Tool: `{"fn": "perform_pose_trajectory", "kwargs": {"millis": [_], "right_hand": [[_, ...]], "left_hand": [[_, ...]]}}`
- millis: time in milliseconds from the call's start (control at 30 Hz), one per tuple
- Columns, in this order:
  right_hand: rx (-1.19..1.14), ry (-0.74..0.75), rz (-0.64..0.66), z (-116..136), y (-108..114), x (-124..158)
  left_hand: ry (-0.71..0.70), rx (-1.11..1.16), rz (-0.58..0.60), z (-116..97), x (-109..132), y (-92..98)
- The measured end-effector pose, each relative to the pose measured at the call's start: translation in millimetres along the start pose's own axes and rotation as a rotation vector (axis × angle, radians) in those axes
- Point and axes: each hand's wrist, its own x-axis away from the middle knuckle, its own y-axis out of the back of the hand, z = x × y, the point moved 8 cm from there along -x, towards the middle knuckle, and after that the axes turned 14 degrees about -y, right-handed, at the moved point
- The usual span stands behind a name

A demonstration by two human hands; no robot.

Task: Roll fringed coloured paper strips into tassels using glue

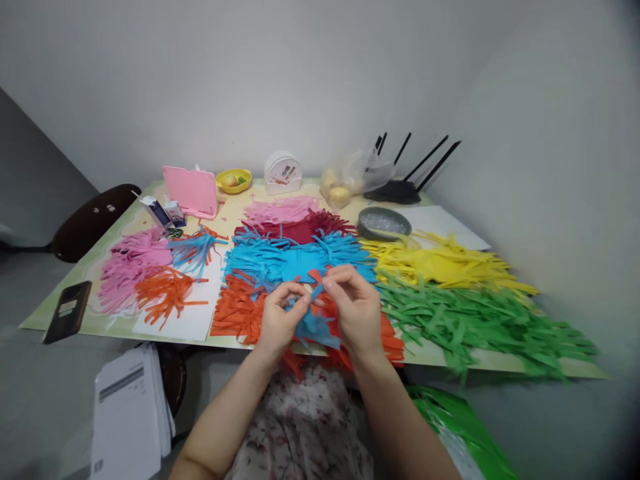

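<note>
Above the table's front edge, my left hand (284, 317) pinches one side of a blue and orange paper tassel (317, 291). My right hand (356, 308) grips the tassel's twisted top between thumb and fingers, close beside the left. Some of its blue strips hang below the hands, partly hidden by them. Under and behind the hands lie fringed blue paper (295, 260) and fringed orange paper (240, 310). Further back are dark red fringed paper (295, 231) and pink fringed paper (280, 209).
Yellow fringe (445, 263), green fringe (480, 323) and a grey bowl (383, 223) lie right. Tassels, an orange one (167, 290) and a blue-orange one (197, 250), lie left near a phone (68, 312). A pink tablet case (191, 191) and black router (395, 192) stand behind.
</note>
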Motion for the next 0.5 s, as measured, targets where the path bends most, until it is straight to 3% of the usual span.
{"fn": "perform_pose_trajectory", "kwargs": {"millis": [167, 500], "right_hand": [[0.125, 0.070, 0.033, 8, -10, 3], [0.062, 0.110, -0.099, 18, -14, 9]], "left_hand": [[0.001, 0.029, 0.056, -4, -3, -3.4], [0.015, -0.043, -0.049, 8, 5, 10.2]]}}
